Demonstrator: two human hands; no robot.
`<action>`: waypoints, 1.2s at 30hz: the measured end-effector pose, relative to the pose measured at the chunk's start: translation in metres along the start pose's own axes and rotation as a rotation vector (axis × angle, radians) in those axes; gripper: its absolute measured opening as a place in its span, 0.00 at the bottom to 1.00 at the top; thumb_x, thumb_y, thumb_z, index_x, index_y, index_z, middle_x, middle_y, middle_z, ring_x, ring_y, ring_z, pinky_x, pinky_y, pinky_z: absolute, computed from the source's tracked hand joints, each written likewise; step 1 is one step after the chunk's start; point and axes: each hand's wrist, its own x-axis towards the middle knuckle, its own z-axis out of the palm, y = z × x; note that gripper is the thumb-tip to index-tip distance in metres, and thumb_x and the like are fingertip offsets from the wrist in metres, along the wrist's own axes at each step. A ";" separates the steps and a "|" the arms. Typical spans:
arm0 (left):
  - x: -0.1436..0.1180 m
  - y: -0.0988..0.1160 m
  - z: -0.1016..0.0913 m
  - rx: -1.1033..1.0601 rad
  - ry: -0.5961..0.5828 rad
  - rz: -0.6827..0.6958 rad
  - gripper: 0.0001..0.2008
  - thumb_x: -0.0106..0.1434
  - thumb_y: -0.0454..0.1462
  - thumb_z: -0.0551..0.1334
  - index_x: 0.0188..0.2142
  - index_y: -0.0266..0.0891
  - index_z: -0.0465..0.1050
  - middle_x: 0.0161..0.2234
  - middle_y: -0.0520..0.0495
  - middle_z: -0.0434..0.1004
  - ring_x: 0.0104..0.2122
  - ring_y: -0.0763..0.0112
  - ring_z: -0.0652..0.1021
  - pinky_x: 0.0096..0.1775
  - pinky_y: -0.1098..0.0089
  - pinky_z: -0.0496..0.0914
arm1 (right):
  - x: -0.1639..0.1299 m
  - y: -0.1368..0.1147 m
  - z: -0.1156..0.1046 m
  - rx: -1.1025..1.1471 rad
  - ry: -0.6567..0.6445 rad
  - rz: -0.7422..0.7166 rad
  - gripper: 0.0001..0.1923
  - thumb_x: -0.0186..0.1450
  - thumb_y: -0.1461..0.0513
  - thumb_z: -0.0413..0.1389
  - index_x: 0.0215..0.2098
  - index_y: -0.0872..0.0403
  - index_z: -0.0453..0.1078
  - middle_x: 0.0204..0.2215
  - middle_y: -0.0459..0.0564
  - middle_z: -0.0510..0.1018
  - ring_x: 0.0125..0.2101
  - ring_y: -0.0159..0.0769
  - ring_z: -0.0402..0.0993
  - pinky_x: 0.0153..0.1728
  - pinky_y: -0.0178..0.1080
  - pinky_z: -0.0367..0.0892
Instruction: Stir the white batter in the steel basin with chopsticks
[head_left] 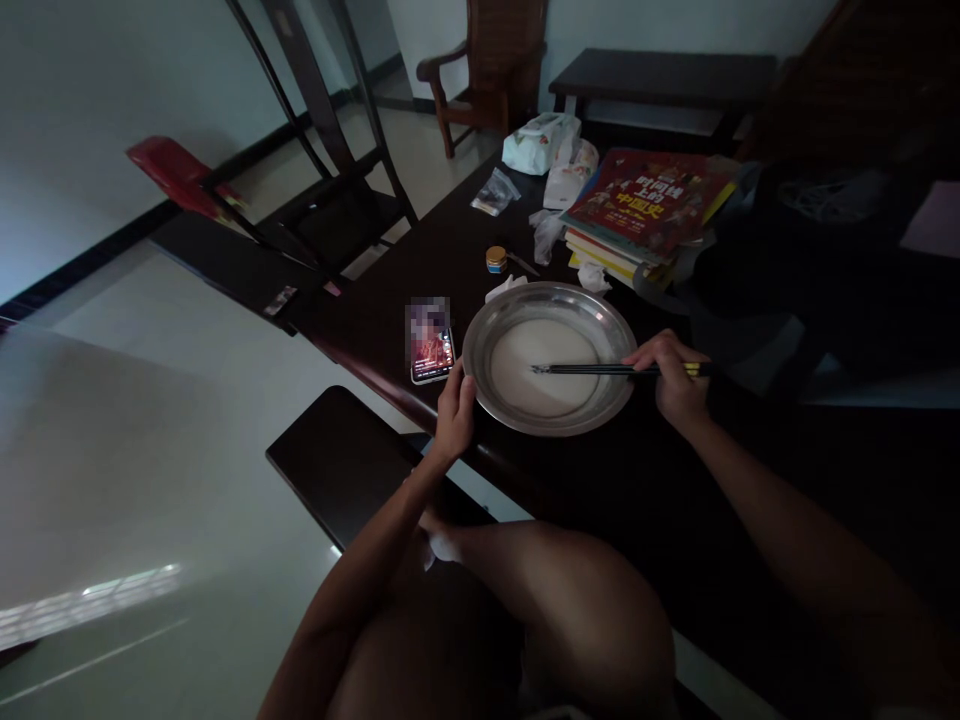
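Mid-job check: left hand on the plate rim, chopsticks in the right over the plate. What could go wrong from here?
1. The metal plate sits near the table edge; a push from the left hand might tip it off.
2. The phone lies right beside the plate, so any spill could reach it.
3. The chopsticks in the right hand could flick the pale contents out.

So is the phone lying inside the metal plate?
No, the phone lies on the dark table just outside the metal plate, beside its rim where the left hand grips it.
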 end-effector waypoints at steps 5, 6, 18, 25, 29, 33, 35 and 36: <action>0.000 0.001 0.000 0.000 0.004 0.011 0.32 0.72 0.58 0.50 0.62 0.40 0.69 0.61 0.38 0.75 0.61 0.54 0.74 0.63 0.55 0.67 | -0.001 0.002 -0.001 -0.030 -0.082 0.020 0.23 0.70 0.46 0.54 0.22 0.46 0.76 0.23 0.45 0.82 0.32 0.41 0.75 0.40 0.48 0.68; 0.000 0.001 0.000 -0.001 0.006 0.014 0.31 0.72 0.58 0.51 0.62 0.40 0.69 0.61 0.38 0.75 0.61 0.54 0.74 0.63 0.55 0.67 | -0.001 0.002 -0.001 -0.045 -0.067 0.023 0.23 0.69 0.45 0.54 0.22 0.46 0.76 0.23 0.45 0.82 0.33 0.41 0.75 0.41 0.49 0.68; 0.000 -0.001 0.000 0.002 0.010 0.009 0.31 0.72 0.58 0.51 0.61 0.39 0.70 0.59 0.38 0.76 0.60 0.55 0.75 0.62 0.55 0.68 | 0.000 0.001 0.000 -0.043 -0.012 -0.004 0.24 0.70 0.46 0.53 0.21 0.47 0.75 0.22 0.45 0.80 0.32 0.40 0.75 0.41 0.49 0.68; 0.000 0.000 0.001 -0.007 0.009 0.008 0.31 0.72 0.58 0.51 0.61 0.40 0.70 0.60 0.39 0.76 0.61 0.55 0.74 0.63 0.55 0.67 | 0.000 0.002 0.001 -0.043 -0.059 0.000 0.23 0.70 0.46 0.54 0.22 0.46 0.76 0.24 0.45 0.82 0.33 0.41 0.76 0.43 0.49 0.67; 0.001 0.000 0.001 -0.012 0.011 0.005 0.32 0.71 0.59 0.51 0.61 0.40 0.70 0.59 0.38 0.76 0.60 0.54 0.75 0.62 0.54 0.68 | 0.000 0.003 0.000 0.002 0.006 0.003 0.24 0.70 0.47 0.54 0.20 0.46 0.75 0.22 0.45 0.81 0.30 0.40 0.75 0.39 0.48 0.67; 0.001 0.001 0.001 -0.016 -0.003 0.008 0.31 0.72 0.57 0.51 0.62 0.40 0.69 0.60 0.38 0.75 0.61 0.54 0.74 0.63 0.54 0.67 | 0.000 0.003 0.000 0.026 -0.061 -0.001 0.23 0.70 0.48 0.54 0.22 0.47 0.76 0.23 0.45 0.81 0.31 0.39 0.75 0.40 0.46 0.67; 0.001 0.001 0.000 -0.017 -0.007 0.005 0.31 0.72 0.57 0.51 0.62 0.40 0.69 0.61 0.38 0.75 0.61 0.54 0.74 0.63 0.54 0.67 | 0.000 0.002 0.000 -0.008 -0.063 0.007 0.22 0.70 0.48 0.55 0.22 0.47 0.77 0.23 0.45 0.82 0.33 0.39 0.76 0.41 0.46 0.67; 0.001 0.001 0.000 -0.019 -0.006 0.002 0.31 0.72 0.57 0.51 0.62 0.40 0.69 0.60 0.38 0.75 0.61 0.54 0.74 0.63 0.54 0.67 | 0.000 0.001 0.000 -0.018 -0.045 0.011 0.23 0.70 0.48 0.54 0.22 0.47 0.77 0.23 0.45 0.82 0.32 0.39 0.75 0.41 0.46 0.67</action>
